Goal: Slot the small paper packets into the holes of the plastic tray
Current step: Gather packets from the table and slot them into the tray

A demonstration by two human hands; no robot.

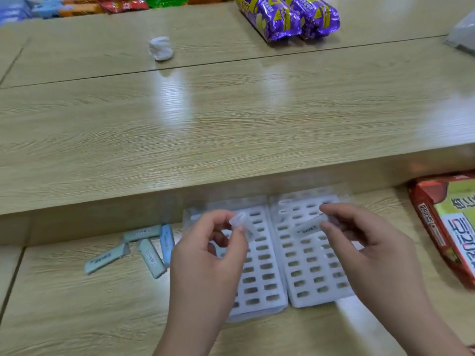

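Two white plastic trays with rows of oval holes lie side by side on the lower desk, the left tray (262,268) and the right tray (311,263). My left hand (208,258) hovers over the left tray, fingertips pinched on a small pale packet (241,222). My right hand (365,247) is above the right tray and grips another small packet (307,227) with printed text, held nearly flat. Several loose grey-green and blue packets (144,245) lie on the desk left of the trays. The image is motion-blurred.
A raised wooden shelf (231,140) runs just behind the trays. On it sit a white crumpled lump (160,48) and purple snack packs (288,16). A red and green box (447,227) lies at the right edge. More colourful packs line the far left back.
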